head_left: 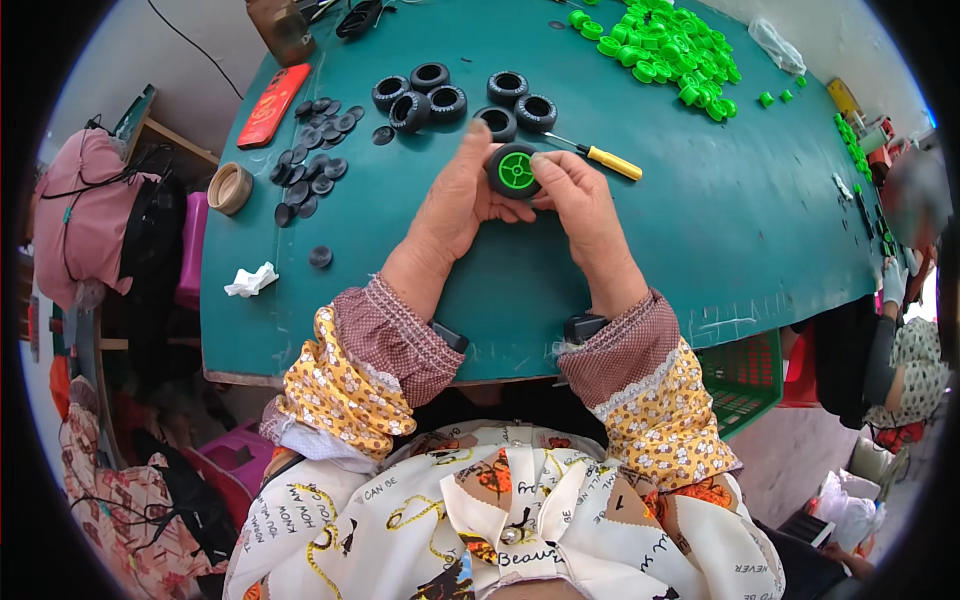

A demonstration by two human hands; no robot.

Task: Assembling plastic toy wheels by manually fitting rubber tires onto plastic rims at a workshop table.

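Note:
Between my two hands is a small toy wheel (515,171), a black tyre around a bright green spoked hub. My left hand (462,190) supports it from the left and below, with the thumb raised. On the right edge, my right hand (578,195) grips it with thumb and fingers. Just beyond the wheel lie several loose black tyres (536,113) without hubs. A screwdriver (612,162) with a yellow handle rests on the table right of them. Many black discs (322,185) are scattered to the left.
A big heap of green hubs (670,50) covers the far right of the green table (740,230). Left are a red packet (273,105), a tape roll (230,188) and crumpled tissue (251,280). A green basket (745,380) stands below the right edge. Another person (900,330) sits far right.

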